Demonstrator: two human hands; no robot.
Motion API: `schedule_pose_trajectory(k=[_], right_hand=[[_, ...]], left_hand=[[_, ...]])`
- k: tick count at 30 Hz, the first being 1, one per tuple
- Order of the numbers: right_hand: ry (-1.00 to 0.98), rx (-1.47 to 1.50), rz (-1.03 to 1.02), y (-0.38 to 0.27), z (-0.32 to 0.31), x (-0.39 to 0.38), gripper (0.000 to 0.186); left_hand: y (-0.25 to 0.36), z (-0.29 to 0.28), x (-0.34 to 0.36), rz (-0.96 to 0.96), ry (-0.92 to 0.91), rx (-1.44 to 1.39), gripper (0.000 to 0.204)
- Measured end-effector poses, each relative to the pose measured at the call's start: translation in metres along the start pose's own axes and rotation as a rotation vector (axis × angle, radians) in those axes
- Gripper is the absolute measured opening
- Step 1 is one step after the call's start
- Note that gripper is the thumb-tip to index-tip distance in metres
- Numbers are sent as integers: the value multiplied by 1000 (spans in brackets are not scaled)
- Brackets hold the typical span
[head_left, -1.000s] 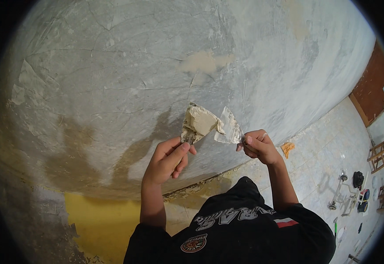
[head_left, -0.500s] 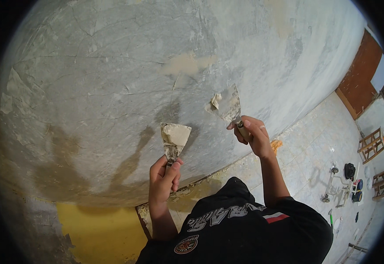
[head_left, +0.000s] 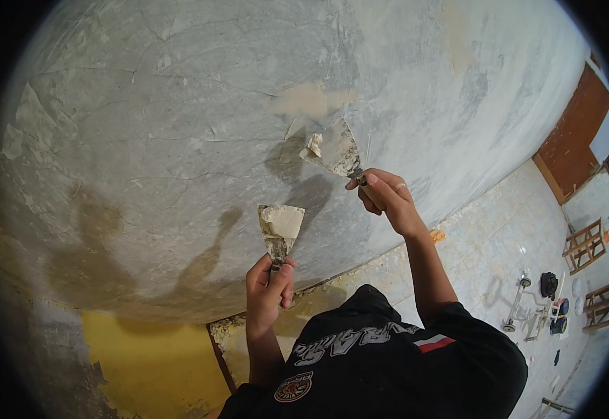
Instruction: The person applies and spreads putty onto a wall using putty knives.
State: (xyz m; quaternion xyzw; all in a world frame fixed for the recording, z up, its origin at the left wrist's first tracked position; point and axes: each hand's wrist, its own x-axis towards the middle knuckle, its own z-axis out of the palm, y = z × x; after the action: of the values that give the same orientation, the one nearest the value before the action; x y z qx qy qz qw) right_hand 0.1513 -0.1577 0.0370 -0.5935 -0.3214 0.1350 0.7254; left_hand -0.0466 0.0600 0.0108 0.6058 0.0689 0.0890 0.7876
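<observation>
My left hand (head_left: pixel 271 290) is closed round the handle of a putty knife (head_left: pixel 280 227), whose blade points up and carries a thick slab of cream filler. Farther up and to the right, my right hand (head_left: pixel 386 199) grips a second putty knife (head_left: pixel 337 150) with a wider blade. A small lump of filler (head_left: pixel 315 144) sits near that blade's left corner. Behind both blades stands a grey, cracked wall (head_left: pixel 199 126). Just above the right blade, a beige filler patch (head_left: pixel 308 100) marks the wall. Whether the right blade touches the wall I cannot tell.
Below the wall at left is a yellow surface (head_left: pixel 151 356) with ragged edges. Pale floor tiles (head_left: pixel 486 244) run along the right, where wooden frames (head_left: pixel 583 246), a metal stand (head_left: pixel 518 304) and a black bundle (head_left: pixel 548 285) lie. A brown door (head_left: pixel 576 126) is at far right.
My right hand has moved up and left with its putty knife, bringing the blade nearer the beige patch. My left hand with its putty knife has shifted slightly right and down.
</observation>
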Motion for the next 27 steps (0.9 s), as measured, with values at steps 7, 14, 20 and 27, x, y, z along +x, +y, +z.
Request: schedule_pose_trajectory(k=[7, 14, 20, 27], right_hand=[[-45, 31, 31, 1, 3, -4, 40], [-62, 29, 11, 20, 2, -8, 33], [-67, 96, -14, 36, 13, -22, 32], [-99, 185, 4, 41, 14, -27, 31]], left_hand=[[0, 9, 8, 17, 11, 0, 22], [3, 33, 12, -30, -116, -87, 25], [-1, 45, 18, 9, -170, -75, 24], [-5, 50, 22, -12, -158, -138, 24]])
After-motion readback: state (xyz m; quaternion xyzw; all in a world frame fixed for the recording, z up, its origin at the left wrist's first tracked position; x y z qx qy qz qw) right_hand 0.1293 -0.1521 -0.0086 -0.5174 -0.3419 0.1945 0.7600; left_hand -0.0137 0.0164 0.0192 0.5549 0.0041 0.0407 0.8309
